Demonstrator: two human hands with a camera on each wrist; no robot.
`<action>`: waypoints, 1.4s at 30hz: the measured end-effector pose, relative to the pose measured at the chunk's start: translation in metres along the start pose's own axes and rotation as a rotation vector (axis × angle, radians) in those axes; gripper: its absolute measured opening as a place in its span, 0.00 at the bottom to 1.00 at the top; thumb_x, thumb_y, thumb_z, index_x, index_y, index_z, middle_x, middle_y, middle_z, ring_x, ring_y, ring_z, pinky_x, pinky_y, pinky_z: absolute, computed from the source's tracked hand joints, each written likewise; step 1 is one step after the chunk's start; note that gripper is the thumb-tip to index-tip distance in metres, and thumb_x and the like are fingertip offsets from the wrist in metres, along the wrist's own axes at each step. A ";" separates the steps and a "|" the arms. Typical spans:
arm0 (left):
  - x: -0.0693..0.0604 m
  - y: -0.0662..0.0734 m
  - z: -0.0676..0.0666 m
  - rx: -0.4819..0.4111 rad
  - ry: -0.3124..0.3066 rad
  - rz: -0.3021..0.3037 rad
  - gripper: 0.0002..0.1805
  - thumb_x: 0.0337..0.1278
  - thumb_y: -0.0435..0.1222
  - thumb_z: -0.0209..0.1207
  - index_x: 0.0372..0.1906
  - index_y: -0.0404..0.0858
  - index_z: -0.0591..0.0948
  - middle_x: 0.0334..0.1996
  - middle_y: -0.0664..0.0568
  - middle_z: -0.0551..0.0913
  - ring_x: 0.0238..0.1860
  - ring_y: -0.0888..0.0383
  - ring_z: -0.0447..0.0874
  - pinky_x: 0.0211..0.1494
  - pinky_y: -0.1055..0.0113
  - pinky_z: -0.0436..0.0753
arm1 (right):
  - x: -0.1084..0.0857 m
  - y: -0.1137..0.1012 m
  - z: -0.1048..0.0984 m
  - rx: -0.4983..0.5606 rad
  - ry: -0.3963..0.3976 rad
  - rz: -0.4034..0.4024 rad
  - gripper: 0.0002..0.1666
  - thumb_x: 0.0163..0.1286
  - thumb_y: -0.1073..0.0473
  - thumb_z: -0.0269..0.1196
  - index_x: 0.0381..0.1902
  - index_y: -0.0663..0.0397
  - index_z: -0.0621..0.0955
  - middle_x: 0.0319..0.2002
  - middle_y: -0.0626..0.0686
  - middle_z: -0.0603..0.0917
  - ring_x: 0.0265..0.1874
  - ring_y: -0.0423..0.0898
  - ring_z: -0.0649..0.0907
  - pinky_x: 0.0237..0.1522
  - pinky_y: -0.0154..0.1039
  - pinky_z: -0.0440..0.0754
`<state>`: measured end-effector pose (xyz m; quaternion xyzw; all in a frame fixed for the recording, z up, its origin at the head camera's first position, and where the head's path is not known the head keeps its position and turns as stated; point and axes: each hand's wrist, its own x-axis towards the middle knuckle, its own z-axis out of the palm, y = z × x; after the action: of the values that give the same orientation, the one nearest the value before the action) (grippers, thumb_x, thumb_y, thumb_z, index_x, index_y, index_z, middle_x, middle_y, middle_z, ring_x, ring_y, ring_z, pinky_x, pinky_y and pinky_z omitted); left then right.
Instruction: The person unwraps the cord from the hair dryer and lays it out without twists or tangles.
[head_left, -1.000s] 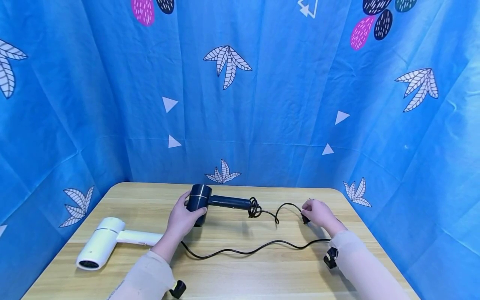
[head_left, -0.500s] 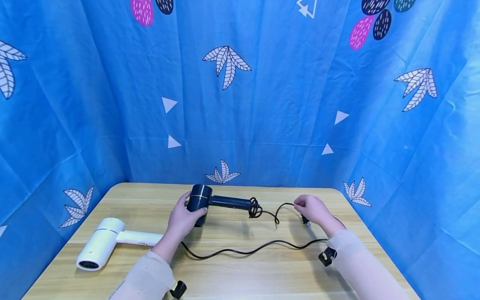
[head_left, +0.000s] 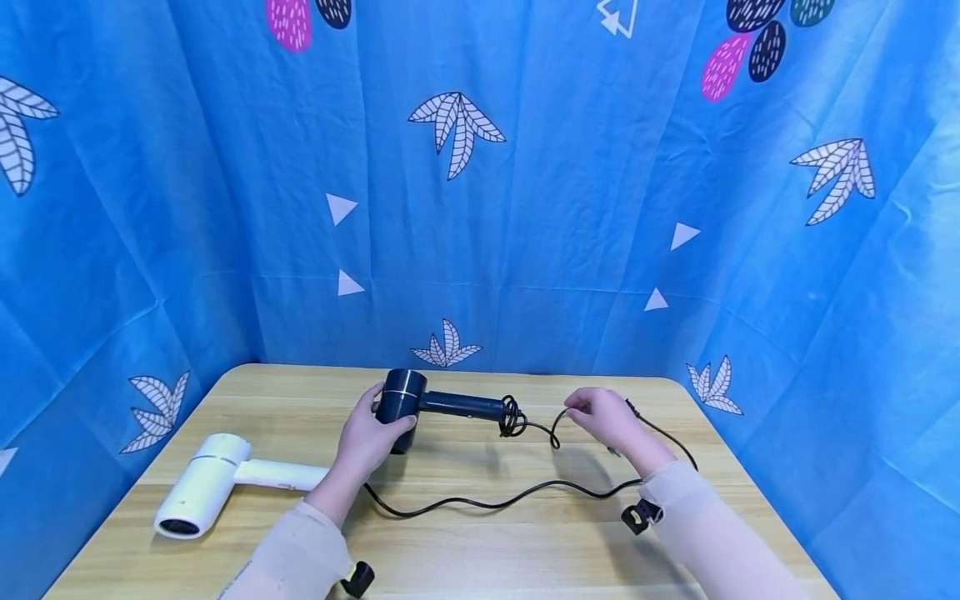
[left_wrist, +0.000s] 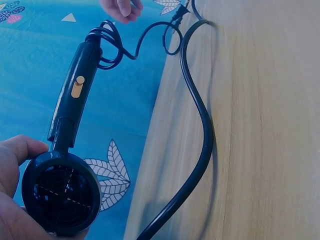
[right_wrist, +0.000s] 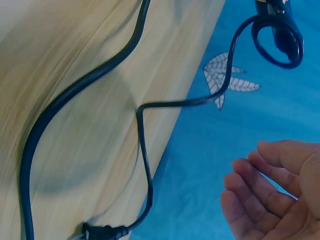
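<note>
My left hand (head_left: 371, 429) grips the cylindrical head of a dark navy hair dryer (head_left: 461, 406), thumb in front. Its handle (left_wrist: 75, 95) points right; whether the dryer touches the table cannot be told. A thin black cord (right_wrist: 170, 104) is looped round the handle's end and runs right to a plug (right_wrist: 105, 232). Beside that cord is my right hand (head_left: 603, 415), its fingers (right_wrist: 260, 187) loosely bent with nothing between them; the right wrist view shows a gap between hand and cord. A white hair dryer (head_left: 202, 487) lies at the left, its handle end hidden behind my left forearm.
A thicker black cord (head_left: 495, 505) crosses the wooden table (head_left: 480, 558) from my left wrist, passes behind my right forearm and curves back beyond it. Blue patterned cloth (head_left: 480, 233) stands behind the table and on both sides.
My right hand has moved left from the plug along the thin cord. More of the thicker cord shows at the right. The left hand and navy hair dryer have stayed in place.
</note>
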<state>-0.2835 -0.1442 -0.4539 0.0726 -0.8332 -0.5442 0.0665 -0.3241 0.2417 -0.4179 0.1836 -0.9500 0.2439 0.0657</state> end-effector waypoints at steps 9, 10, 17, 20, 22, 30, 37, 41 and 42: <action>0.000 0.000 0.000 0.003 -0.003 -0.004 0.48 0.56 0.44 0.68 0.79 0.43 0.56 0.69 0.32 0.66 0.63 0.36 0.70 0.58 0.41 0.77 | 0.008 -0.014 0.013 0.013 -0.003 -0.035 0.06 0.68 0.63 0.66 0.41 0.59 0.87 0.34 0.48 0.87 0.36 0.46 0.86 0.44 0.47 0.84; 0.000 0.000 0.000 0.003 -0.003 -0.004 0.48 0.56 0.44 0.68 0.79 0.43 0.56 0.69 0.32 0.66 0.63 0.36 0.71 0.58 0.41 0.77 | 0.008 -0.016 0.014 0.019 -0.007 -0.035 0.07 0.68 0.63 0.66 0.41 0.59 0.87 0.34 0.48 0.87 0.36 0.46 0.86 0.44 0.47 0.84; 0.000 0.000 0.000 -0.003 -0.003 -0.007 0.48 0.55 0.44 0.68 0.78 0.43 0.56 0.69 0.32 0.66 0.64 0.36 0.70 0.58 0.41 0.77 | 0.012 -0.027 0.024 0.067 -0.039 -0.079 0.07 0.68 0.65 0.65 0.42 0.60 0.86 0.35 0.50 0.88 0.35 0.44 0.85 0.42 0.43 0.84; 0.000 0.000 0.000 -0.002 -0.004 -0.006 0.48 0.55 0.44 0.68 0.79 0.43 0.56 0.69 0.32 0.66 0.64 0.36 0.70 0.58 0.41 0.78 | 0.014 -0.029 0.030 0.074 -0.039 -0.104 0.08 0.68 0.66 0.65 0.42 0.62 0.86 0.36 0.52 0.88 0.35 0.46 0.86 0.43 0.44 0.84; 0.000 0.000 0.001 -0.001 -0.004 -0.005 0.48 0.55 0.44 0.68 0.79 0.43 0.56 0.69 0.32 0.66 0.64 0.36 0.70 0.58 0.41 0.78 | 0.014 -0.030 0.035 0.075 -0.039 -0.118 0.08 0.67 0.66 0.65 0.42 0.62 0.86 0.38 0.53 0.87 0.37 0.47 0.86 0.44 0.44 0.84; 0.000 -0.001 0.001 0.001 -0.002 -0.008 0.49 0.55 0.43 0.68 0.79 0.42 0.56 0.68 0.32 0.66 0.64 0.35 0.70 0.59 0.41 0.77 | 0.017 -0.029 0.054 0.045 -0.042 -0.125 0.06 0.66 0.67 0.67 0.41 0.59 0.87 0.41 0.53 0.87 0.38 0.47 0.85 0.43 0.43 0.84; -0.001 0.000 0.002 0.002 0.004 -0.008 0.48 0.55 0.44 0.68 0.79 0.42 0.56 0.68 0.32 0.67 0.63 0.36 0.71 0.59 0.40 0.77 | 0.017 -0.026 0.061 -0.001 -0.011 -0.160 0.05 0.62 0.69 0.69 0.36 0.57 0.87 0.36 0.52 0.87 0.34 0.45 0.84 0.40 0.40 0.84; -0.002 -0.001 0.003 -0.003 0.008 -0.002 0.48 0.55 0.43 0.68 0.78 0.42 0.57 0.66 0.33 0.68 0.62 0.37 0.71 0.58 0.41 0.77 | 0.016 -0.026 0.063 -0.035 0.006 -0.176 0.04 0.61 0.68 0.71 0.31 0.53 0.87 0.32 0.50 0.86 0.31 0.43 0.83 0.37 0.39 0.83; -0.001 -0.001 0.003 -0.006 0.008 0.000 0.48 0.55 0.43 0.68 0.78 0.42 0.57 0.66 0.33 0.68 0.62 0.37 0.71 0.58 0.41 0.78 | 0.016 -0.026 0.064 -0.043 0.008 -0.177 0.04 0.60 0.67 0.71 0.30 0.53 0.87 0.31 0.49 0.85 0.31 0.43 0.83 0.36 0.39 0.82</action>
<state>-0.2826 -0.1420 -0.4562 0.0748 -0.8311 -0.5466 0.0701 -0.3312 0.1847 -0.4588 0.2644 -0.9348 0.2174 0.0946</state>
